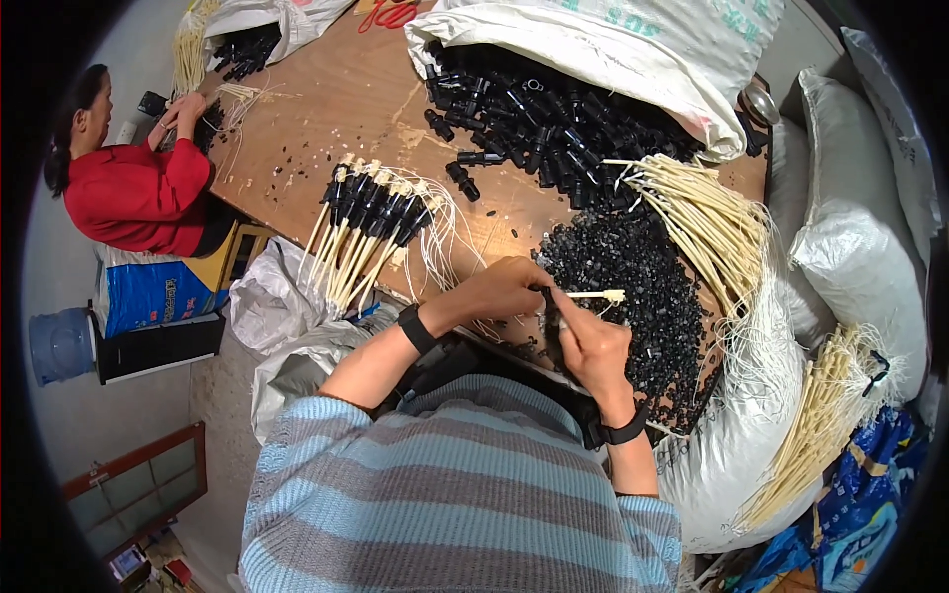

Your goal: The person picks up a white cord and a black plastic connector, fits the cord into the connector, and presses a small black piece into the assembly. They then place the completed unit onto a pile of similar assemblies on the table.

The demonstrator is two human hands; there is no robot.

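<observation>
My left hand (514,287) and my right hand (595,346) meet in front of my body at the table's near edge. Both are closed around a dark fitting (552,321), mostly hidden by my fingers. A short cream rod (588,295) with a ragged, flared tip sticks out to the right beside them. Right beyond my hands spreads a heap of small black and clear plastic bits (623,267). Left of my left hand lies a row of black fittings (371,203) threaded on cream rods, with white strings trailing from them.
An open white sack (613,49) spills black plastic fittings (539,119) across the wooden table (336,109). Bundled cream rods (707,222) lie at the right, with more (811,425) on a full white sack (732,465). A person in red (138,193) works at the far left.
</observation>
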